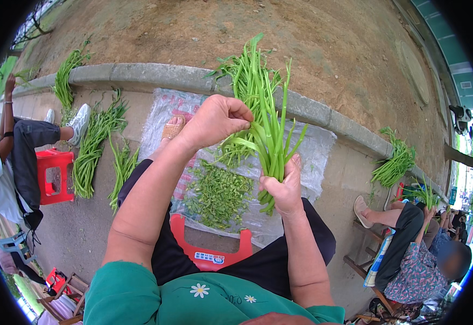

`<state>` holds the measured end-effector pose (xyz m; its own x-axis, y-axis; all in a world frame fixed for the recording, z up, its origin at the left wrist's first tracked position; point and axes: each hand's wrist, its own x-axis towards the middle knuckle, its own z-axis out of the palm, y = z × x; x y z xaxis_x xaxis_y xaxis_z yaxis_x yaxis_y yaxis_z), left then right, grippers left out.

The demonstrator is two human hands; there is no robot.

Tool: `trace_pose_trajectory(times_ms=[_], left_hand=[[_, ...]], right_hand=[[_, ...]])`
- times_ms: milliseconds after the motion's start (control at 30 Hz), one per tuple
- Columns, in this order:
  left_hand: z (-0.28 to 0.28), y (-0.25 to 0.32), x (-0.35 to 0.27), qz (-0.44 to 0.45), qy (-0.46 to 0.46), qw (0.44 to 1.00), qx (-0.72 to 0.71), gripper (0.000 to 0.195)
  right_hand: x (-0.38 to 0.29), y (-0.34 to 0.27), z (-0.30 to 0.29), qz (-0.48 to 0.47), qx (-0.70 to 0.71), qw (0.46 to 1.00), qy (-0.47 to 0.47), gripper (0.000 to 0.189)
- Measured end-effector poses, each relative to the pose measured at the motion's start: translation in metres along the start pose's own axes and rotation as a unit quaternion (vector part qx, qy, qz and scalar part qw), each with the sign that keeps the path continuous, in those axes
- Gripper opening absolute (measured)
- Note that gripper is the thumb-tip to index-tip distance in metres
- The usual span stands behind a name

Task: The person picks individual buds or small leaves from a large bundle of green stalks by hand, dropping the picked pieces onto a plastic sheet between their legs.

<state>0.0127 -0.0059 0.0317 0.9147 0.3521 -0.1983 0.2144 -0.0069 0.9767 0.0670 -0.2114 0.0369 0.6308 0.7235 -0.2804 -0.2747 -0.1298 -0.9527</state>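
My right hand [282,185] is wrapped around the lower part of a bunch of green water spinach stems [275,150], whose tops point away from me. At the bunch's left side, the thumb and forefinger of my left hand [220,122] pinch a bent stem or leaf. Below my hands lies a heap of short, cut-up green pieces [220,195] on a white woven plastic sheet [313,150]. A pile of uncut greens [242,77] rests beyond, partly hidden behind the held bunch, and reaches from the sheet over the kerb.
A stone kerb [151,75] borders bare soil. I sit on a red plastic stool [212,260]. More greens [98,150] lie to the left, beside a seated person's shoe [79,124] and red stool [56,174]. At right, another seated person [415,260] holds greens near a bundle [397,158].
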Motion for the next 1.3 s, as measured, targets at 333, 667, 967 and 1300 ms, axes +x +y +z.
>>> trace_pose_trajectory(times_ms=[333, 667, 967, 1300], left_hand=[[0.009, -0.001, -0.006, 0.048, 0.06, 0.982, 0.172, 0.01], [0.016, 0.002, -0.006, 0.11, 0.103, 0.965, 0.217, 0.008], [0.006, -0.008, 0.004, 0.154, 0.201, 0.942, 0.219, 0.007], [-0.033, 0.012, -0.014, -0.019, -0.129, 0.989, -0.064, 0.007]], right_hand=[[0.002, 0.002, -0.003, 0.007, 0.007, 1.0, -0.001, 0.032], [0.003, -0.004, 0.004, 0.02, 0.021, 0.999, 0.029, 0.021], [0.007, -0.002, 0.008, 0.021, 0.03, 0.999, 0.019, 0.023], [0.005, 0.005, -0.007, -0.007, 0.092, 0.995, 0.021, 0.03]])
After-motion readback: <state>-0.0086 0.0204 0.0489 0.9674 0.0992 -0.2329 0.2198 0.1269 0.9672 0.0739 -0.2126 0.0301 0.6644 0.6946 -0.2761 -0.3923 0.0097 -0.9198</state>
